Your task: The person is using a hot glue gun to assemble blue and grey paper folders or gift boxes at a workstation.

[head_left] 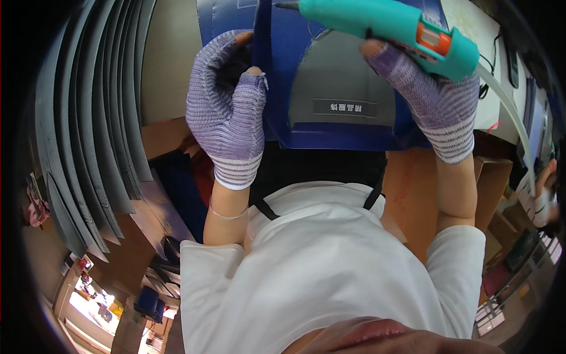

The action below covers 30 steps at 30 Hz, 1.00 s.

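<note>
Far L, grey sheets (88, 112); L fingers (250, 88) hold blue flap (262, 44), R fingers (390, 60) grip glue gun (365, 17).

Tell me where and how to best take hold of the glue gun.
The glue gun is probably best held at its thick rear, from the right and near side, as the right grip has it: the dark nozzle points left, and a pale cord trails behind.

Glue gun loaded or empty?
Loaded, it appears: a long whitish stick runs from the rear of the teal glue gun, gripped in the right hand. Glue at the nozzle: cannot tell.
</note>
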Available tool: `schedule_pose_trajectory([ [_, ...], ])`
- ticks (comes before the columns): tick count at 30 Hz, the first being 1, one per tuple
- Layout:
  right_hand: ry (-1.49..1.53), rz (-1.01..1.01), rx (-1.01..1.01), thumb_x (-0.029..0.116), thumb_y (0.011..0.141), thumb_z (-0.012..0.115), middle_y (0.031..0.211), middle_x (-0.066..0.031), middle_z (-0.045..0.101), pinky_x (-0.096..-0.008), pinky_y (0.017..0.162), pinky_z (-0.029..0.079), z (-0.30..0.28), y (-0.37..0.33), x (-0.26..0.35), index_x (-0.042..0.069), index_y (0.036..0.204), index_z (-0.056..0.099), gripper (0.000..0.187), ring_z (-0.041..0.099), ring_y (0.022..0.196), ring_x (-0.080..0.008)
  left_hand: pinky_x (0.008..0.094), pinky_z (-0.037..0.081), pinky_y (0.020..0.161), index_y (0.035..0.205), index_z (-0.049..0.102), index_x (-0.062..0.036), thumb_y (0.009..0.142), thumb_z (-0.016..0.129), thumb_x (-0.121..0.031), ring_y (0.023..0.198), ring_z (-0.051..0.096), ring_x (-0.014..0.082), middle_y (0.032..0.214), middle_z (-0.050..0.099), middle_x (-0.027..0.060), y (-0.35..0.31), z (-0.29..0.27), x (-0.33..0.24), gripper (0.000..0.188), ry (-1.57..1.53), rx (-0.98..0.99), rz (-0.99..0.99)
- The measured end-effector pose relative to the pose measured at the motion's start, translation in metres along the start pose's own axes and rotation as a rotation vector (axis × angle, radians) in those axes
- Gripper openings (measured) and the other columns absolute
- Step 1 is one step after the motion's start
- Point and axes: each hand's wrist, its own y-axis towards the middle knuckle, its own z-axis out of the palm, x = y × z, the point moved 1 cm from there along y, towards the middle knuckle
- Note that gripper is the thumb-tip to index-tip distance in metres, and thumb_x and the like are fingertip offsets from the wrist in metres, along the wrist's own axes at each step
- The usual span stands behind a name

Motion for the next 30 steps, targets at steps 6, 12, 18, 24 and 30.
schedule_pose_trajectory([
  [6,0.003,0.019,-0.021,0.030,0.073,0.085,0.089,-0.0028,0.073,-0.0252,0.075,0.055,0.002,-0.001,0.001,0.009,0.101,0.072,0.038,0.071,0.083,-0.0132,0.0268,0.051,0.086,0.118,0.061,0.0005,0.086,0.064,-0.003,0.093,0.062,0.0149,0.111,0.065,0.0090,-0.001,0.002,-0.001,0.032,-0.019,-0.005,-0.041],
  [12,-0.100,-0.258,0.049,0.034,0.076,0.082,0.081,-0.0023,0.071,-0.0254,0.062,0.054,0.007,0.004,0.010,0.010,0.093,0.073,0.031,0.069,0.068,-0.0162,0.0265,0.051,0.085,0.117,0.062,-0.0001,0.086,0.064,-0.002,0.092,0.062,0.0146,0.111,0.064,0.0083,-0.001,0.001,0.001,0.031,-0.028,-0.003,-0.026],
  [18,-0.165,0.124,-0.095,0.026,0.077,0.083,0.090,-0.0027,0.071,-0.0237,0.072,0.051,-0.045,-0.014,-0.003,0.005,0.104,0.070,0.037,0.066,0.079,-0.0100,0.0303,0.051,0.087,0.114,0.064,-0.0015,0.080,0.067,-0.001,0.097,0.062,0.0209,0.110,0.063,0.0112,0.006,0.003,0.004,0.033,0.229,0.175,0.126],
  [24,-0.155,0.236,-0.221,0.027,0.076,0.084,0.089,-0.0028,0.071,-0.0236,0.074,0.050,-0.043,-0.030,-0.019,0.004,0.101,0.071,0.037,0.065,0.079,-0.0091,0.0346,0.051,0.085,0.099,0.072,-0.0021,0.077,0.072,-0.007,0.097,0.060,0.0278,0.104,0.064,0.0136,0.006,0.009,0.005,0.023,0.520,0.223,0.258],
  [30,-0.121,0.285,-0.202,0.026,0.076,0.084,0.090,-0.0018,0.070,-0.0242,0.080,0.050,-0.037,-0.034,-0.021,0.005,0.102,0.071,0.037,0.065,0.083,-0.0093,0.0342,0.049,0.080,0.097,0.073,-0.0025,0.078,0.072,-0.010,0.089,0.057,0.0263,0.097,0.064,0.0126,0.012,0.013,0.000,0.021,0.605,0.317,0.291],
])
